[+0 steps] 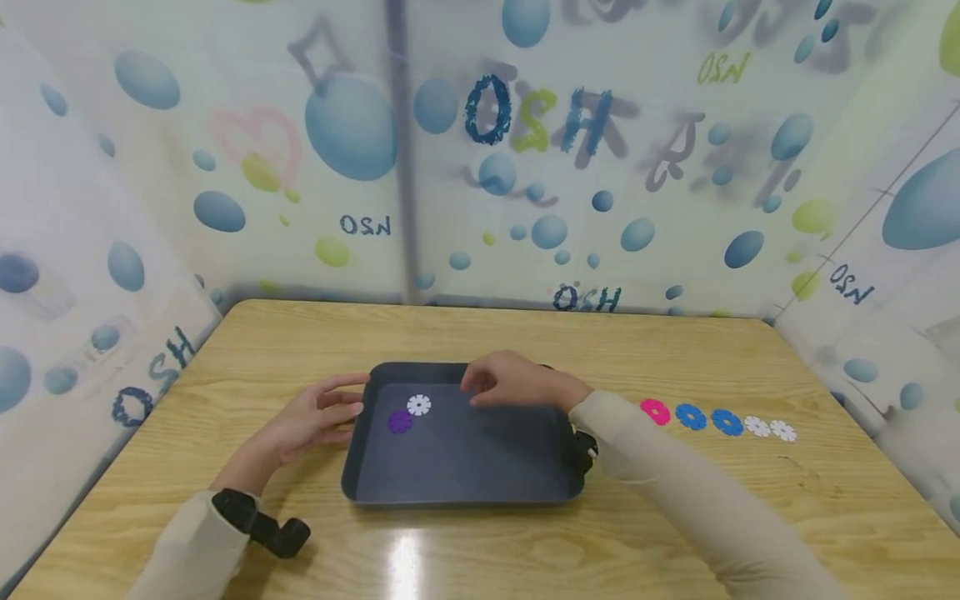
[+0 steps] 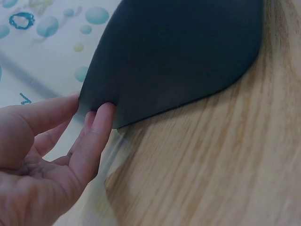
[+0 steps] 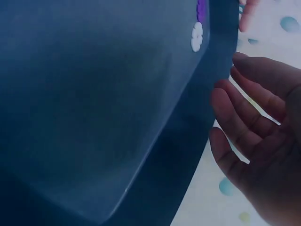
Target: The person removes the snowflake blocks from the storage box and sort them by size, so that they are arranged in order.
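Observation:
A dark grey tray point(image 1: 480, 467) lies on the table, with a white notched disc point(image 1: 419, 405) and a purple notched disc point(image 1: 400, 422) side by side in its left part. My left hand point(image 1: 318, 421) is at the tray's left side; in the left wrist view its fingertips point(image 2: 107, 112) touch the tray's outer wall. Above the far half of the tray hovers my right hand point(image 1: 517, 381), fingers loosely bent with nothing between them. The right wrist view shows the white disc point(image 3: 197, 36) beyond those fingers.
Right of the tray, a row of notched discs lies on the wooden table point(image 1: 675, 517): a pink one point(image 1: 656, 412), two blue ones point(image 1: 691, 417) and two white ones point(image 1: 783, 431). Patterned curtains point(image 1: 480, 250) stand behind the table and at its sides.

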`<state>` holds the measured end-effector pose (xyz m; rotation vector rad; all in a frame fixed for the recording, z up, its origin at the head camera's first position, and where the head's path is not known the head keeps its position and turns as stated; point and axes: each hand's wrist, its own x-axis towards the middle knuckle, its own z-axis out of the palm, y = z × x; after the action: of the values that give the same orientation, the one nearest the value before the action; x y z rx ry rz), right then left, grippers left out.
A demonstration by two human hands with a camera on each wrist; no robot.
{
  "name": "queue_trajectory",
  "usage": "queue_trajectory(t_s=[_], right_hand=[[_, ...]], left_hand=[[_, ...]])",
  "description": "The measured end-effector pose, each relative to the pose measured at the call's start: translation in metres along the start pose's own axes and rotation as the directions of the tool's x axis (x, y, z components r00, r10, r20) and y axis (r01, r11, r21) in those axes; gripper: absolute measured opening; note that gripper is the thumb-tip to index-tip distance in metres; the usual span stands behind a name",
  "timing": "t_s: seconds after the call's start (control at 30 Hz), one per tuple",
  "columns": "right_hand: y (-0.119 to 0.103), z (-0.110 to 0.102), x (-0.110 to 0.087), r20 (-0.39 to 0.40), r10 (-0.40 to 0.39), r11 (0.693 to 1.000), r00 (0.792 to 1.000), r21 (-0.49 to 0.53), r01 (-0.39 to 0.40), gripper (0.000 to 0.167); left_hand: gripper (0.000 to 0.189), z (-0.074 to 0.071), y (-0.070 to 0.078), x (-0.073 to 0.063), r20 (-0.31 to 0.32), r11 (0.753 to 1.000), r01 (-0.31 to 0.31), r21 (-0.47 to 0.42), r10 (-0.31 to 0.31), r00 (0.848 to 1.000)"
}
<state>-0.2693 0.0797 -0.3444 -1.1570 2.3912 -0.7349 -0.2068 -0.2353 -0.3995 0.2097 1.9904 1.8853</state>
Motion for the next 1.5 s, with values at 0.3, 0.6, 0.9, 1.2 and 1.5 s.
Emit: queue_trajectory(t_s=[0.3, 0.6, 0.9, 1.2, 1.5], right_hand=[[-0.009, 0.013, 0.031, 0.03, -0.016, 0.998, 0.999, -0.068, 0.018, 0.022], [-0.014, 0.024, 0.057, 0.03, -0.004, 0.992, 1.0, -0.123, 0.008, 0.022], [-0.022, 0.034, 0.074, 0.072, 0.027, 0.98, 0.997, -0.197, -0.013, 0.022], [-0.02, 0.041, 0.08, 0.085, 0.037, 0.952, 0.996, -0.306, -0.009, 0.03], [-0.025, 0.043, 0.081, 0.078, 0.063, 0.914, 0.995, -0.406, -0.026, 0.023]], left_hand=[[0.055, -0.001, -0.002, 0.001, -0.007, 1.0, 0.004, 0.012, -0.004, 1.0], [0.054, -0.002, -0.004, 0.002, -0.005, 1.0, 0.002, 0.003, -0.002, 1.0], [0.056, -0.001, -0.003, 0.0, 0.01, 1.0, 0.001, -0.012, -0.001, 1.0], [0.057, -0.003, -0.005, 0.002, 0.012, 1.0, 0.006, 0.012, -0.006, 1.0], [0.056, -0.002, -0.004, 0.002, 0.005, 1.0, 0.0, 0.016, 0.0, 1.0]])
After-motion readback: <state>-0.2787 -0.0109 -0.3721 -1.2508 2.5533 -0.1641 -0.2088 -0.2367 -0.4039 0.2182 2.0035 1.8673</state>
